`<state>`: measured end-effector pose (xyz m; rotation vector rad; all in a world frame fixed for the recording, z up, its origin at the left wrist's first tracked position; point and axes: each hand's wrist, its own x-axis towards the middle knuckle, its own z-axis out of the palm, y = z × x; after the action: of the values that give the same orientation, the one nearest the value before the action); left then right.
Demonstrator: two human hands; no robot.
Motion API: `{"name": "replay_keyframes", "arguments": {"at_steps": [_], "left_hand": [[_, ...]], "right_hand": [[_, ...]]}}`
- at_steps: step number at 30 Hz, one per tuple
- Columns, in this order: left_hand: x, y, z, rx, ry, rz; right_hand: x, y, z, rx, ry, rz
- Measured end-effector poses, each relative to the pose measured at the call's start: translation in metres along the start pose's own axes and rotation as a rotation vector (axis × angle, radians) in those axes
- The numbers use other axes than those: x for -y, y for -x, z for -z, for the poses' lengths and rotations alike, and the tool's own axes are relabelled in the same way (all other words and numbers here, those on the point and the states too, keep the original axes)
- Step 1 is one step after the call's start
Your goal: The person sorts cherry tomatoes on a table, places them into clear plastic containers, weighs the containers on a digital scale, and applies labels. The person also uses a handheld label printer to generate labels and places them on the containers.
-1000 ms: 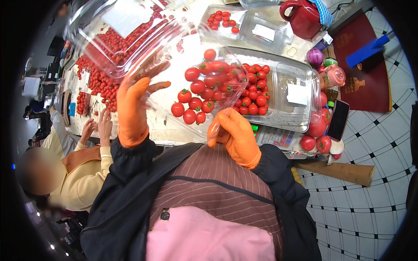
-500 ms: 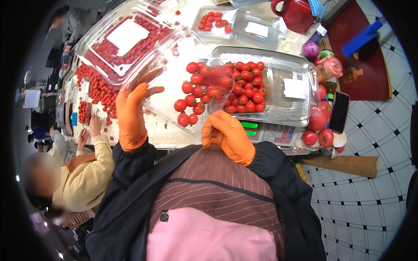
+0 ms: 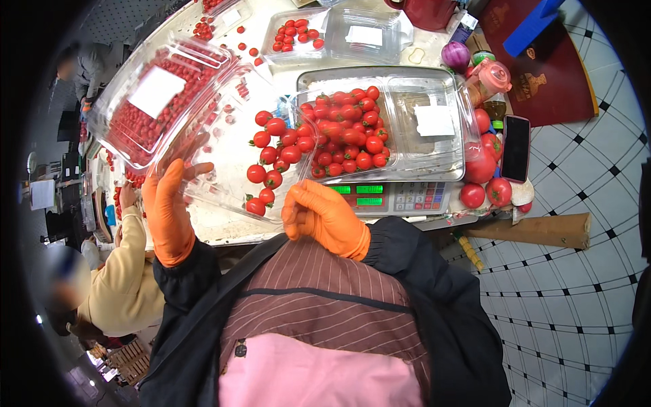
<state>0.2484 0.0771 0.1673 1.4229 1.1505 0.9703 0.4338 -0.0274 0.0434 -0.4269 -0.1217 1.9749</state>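
Note:
My left hand, in an orange glove, grips the left side of an open clear plastic clamshell, the fingers partly showing through the plastic. My right hand, gloved alike, is closed on its near right corner. Red cherry tomatoes with green stems lie in the clamshell's right part. Just past that side, a second open clamshell rests in a metal tray, its left half heaped with cherry tomatoes. The tray sits on a digital scale with lit green displays.
A labelled clamshell lies over loose tomatoes at left. Another open clamshell stands at the back. To the right are a phone, large tomatoes, a red onion and a pink-lidded jar. A co-worker works at far left.
The view has turned, so the bench and my hands appear farther left. Both hands keep hold of the clamshell, and my left hand sits somewhat nearer my body.

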Motion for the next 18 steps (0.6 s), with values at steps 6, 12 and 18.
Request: {"name": "replay_keyframes", "arguments": {"at_steps": [6, 12, 18], "left_hand": [[-0.008, 0.003, -0.013, -0.006, 0.056, -0.178], [0.008, -0.004, -0.001, 0.024, 0.092, -0.055], [0.006, -0.002, 0.002, 0.017, 0.076, -0.091]], "right_hand": [[0.010, 0.011, -0.015, -0.026, 0.081, 0.041], [0.002, 0.001, -0.006, -0.019, 0.074, -0.022], [0.007, 0.007, -0.015, -0.010, 0.107, -0.009]]}}
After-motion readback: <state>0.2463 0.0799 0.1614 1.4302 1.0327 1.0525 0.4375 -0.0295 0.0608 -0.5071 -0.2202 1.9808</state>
